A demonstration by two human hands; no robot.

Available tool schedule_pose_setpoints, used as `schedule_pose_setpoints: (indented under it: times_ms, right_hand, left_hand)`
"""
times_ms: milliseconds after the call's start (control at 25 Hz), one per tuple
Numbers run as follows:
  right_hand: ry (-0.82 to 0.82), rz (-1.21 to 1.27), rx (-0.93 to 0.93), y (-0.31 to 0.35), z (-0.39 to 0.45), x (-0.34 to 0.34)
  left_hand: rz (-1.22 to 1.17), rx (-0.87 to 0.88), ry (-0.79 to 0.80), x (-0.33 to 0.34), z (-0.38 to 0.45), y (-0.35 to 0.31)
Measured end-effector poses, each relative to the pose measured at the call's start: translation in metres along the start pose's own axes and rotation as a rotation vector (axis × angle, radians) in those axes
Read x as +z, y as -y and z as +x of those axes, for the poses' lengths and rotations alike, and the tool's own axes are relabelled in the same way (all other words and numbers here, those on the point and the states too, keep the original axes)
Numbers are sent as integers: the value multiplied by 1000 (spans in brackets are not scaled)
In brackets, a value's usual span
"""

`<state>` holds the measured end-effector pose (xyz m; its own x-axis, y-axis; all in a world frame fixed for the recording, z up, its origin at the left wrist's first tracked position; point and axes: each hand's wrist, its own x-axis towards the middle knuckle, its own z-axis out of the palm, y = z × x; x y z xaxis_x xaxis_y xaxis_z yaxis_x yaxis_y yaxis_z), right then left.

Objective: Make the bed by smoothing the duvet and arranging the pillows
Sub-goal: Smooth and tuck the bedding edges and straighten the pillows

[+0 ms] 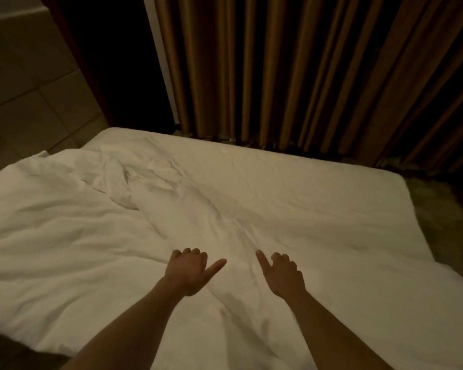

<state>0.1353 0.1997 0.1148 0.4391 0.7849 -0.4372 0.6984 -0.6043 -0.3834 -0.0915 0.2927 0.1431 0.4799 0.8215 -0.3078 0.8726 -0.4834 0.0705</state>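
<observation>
White duvet (96,236) covers the near and left part of the bed, rumpled, with a long ridge of folds running from the far left toward the near middle. Beyond it, on the far and right side, the flatter white sheet of the mattress (292,177) shows, its far edge close to the curtain.

Both hands rest on the duvet at the near middle, either side of the ridge. On the left hand (189,273) the fingers are curled down into the cloth and the thumb points out to the right; on the right hand (284,273) the fingers are curled likewise and the thumb points up and left. Whether either grip has cloth bunched inside it cannot be told from this angle. The two hands lie near each other, apart, with the fold between them.

Brown pleated curtain (305,70) hangs behind the bed. A tiled floor (24,89) shows at the far left.
</observation>
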Motion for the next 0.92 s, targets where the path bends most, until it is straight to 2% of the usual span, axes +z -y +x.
schedule_pose_setpoints:
  times_ms: [200,360,520,640,760,840,920]
  right_hand:
    - [48,-4,38,72,79,27]
    - [-7,-11,80,115,136,45]
    - [-79,7,167,154,198,82]
    - [-140,0,315,164,238,117]
    - [-198,-185,408,162,254,148]
    - [-210,-247,398,162,251,167]
    - [-169,-212,401,161,245,182]
  left_hand:
    - [13,-25,32,-3,89,89]
    - [-10,71,-17,-3,167,137]
    - [30,174,63,5,270,182]
    - [-43,229,88,26,347,190]
    - [-102,396,84,53,406,168]
    - [3,515,219,77,420,154]
    - [158,526,342,97,413,152]
